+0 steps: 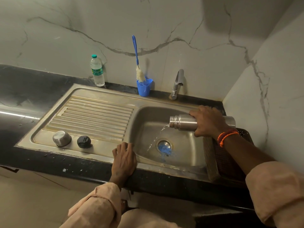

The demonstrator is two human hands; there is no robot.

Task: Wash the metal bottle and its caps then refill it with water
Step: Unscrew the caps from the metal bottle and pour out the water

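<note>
My right hand point(207, 121) grips the metal bottle point(184, 122) around its middle and holds it on its side over the sink basin point(185, 155). Water runs out of the bottle's open mouth, which points left, and falls toward the drain point(164, 146). My left hand point(123, 159) rests on the sink's front rim with loosely bent fingers and holds nothing. A steel cup-shaped cap point(61, 138) sits upside down on the drainboard point(92, 112), and a black inner cap point(84, 142) lies just to its right.
A blue cup point(144, 88) holding a blue-handled bottle brush point(137, 63) stands against the wall behind the sink. The tap point(177, 83) is at the back right. A plastic water bottle point(97, 71) stands at the back left. A dark perforated tray point(230, 158) lies right of the basin.
</note>
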